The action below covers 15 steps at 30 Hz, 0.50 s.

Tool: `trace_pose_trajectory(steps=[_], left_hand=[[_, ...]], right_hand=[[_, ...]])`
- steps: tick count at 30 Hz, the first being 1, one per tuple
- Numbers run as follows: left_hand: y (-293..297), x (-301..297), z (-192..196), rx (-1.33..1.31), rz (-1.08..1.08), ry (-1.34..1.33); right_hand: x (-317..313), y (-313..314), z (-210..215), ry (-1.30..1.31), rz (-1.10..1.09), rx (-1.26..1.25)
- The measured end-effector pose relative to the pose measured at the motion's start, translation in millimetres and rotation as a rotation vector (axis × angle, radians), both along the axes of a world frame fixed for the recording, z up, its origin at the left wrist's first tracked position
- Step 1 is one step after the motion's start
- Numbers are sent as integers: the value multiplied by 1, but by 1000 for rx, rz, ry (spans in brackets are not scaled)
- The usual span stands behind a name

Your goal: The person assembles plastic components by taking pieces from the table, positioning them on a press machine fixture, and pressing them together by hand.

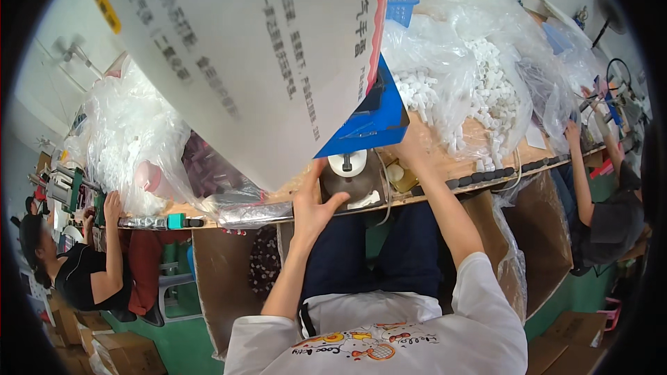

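A large white printed sheet (236, 62) hangs close in front and covers much of the upper middle. Beside its lower right edge shows the blue body of a bench machine (375, 121). Under that body sits a round white part (347, 164) with a dark pin, above a dark metal base (337, 187). My left hand (313, 205) is at the base's left side, thumb stretched out and apart from the fingers, with nothing visible in it. My right hand (411, 151) reaches behind the machine's right side, its fingers hidden by the blue body.
Clear plastic bags with many small white pieces (486, 76) lie on the bench at right. Dark reddish pieces (208, 167) lie in plastic at left, near a pink cup-like container (147, 176). A blue basket (400, 4) stands behind. Co-workers sit at far left and far right.
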<state>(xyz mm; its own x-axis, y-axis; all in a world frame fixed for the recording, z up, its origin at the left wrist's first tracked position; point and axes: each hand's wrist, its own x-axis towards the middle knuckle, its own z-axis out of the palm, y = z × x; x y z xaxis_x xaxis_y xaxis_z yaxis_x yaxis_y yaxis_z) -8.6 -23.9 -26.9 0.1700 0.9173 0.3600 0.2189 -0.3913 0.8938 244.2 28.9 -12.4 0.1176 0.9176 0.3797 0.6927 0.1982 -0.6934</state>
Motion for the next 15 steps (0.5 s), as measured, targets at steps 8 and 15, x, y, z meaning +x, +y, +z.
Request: trace_pose_trajectory(steps=[8, 15], left_hand=[[16, 6, -8, 126, -12, 205], [7, 20, 3, -27, -1, 31]], right_hand=[[-17, 4, -11, 1, -1, 148], [-4, -5, -36, -184, 12, 94]])
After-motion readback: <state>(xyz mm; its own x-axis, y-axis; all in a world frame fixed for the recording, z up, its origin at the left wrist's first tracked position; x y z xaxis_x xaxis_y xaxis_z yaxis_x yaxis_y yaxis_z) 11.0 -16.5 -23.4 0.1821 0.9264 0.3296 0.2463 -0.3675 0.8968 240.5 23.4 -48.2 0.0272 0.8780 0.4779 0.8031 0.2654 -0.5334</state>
